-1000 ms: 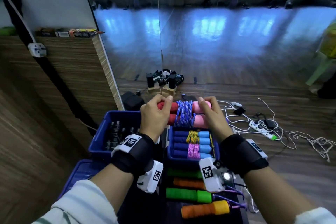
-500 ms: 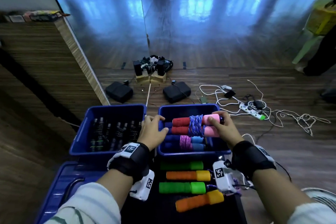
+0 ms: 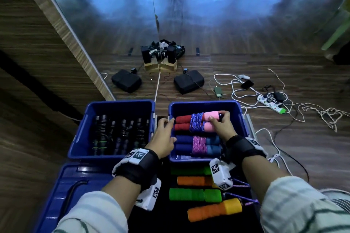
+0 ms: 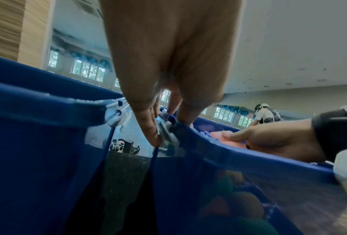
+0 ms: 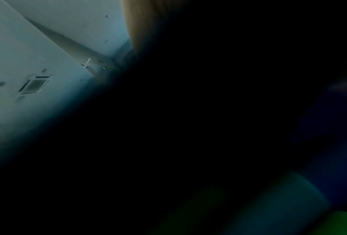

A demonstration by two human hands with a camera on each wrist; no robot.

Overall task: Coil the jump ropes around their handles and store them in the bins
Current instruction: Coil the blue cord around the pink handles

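A jump rope with red-and-pink foam handles [image 3: 197, 124], bound by coiled blue rope, lies at the far end of the right blue bin [image 3: 204, 103]. My right hand [image 3: 220, 125] grips its pink ends [image 4: 230, 140]. My left hand [image 3: 164, 132] rests with straight fingers [image 4: 148, 127] on that bin's left rim [image 4: 238, 152], beside a white clip, holding nothing. A blue-handled bundle wrapped in pink rope [image 3: 198, 143] lies nearer in the same bin. The right wrist view is almost wholly dark.
The left blue bin [image 3: 117, 103] holds several dark coiled ropes. Loose green [image 3: 193, 195] and orange [image 3: 214, 211] handles with purple rope lie in front of the bins, by a blue lid [image 3: 75, 185]. Black cases, cables and a power strip [image 3: 269, 103] lie on the wooden floor beyond.
The red-and-pink bundle came down from above the bins into the right bin. My left hand let go of it and moved to the bin's rim. The head view tilted down.
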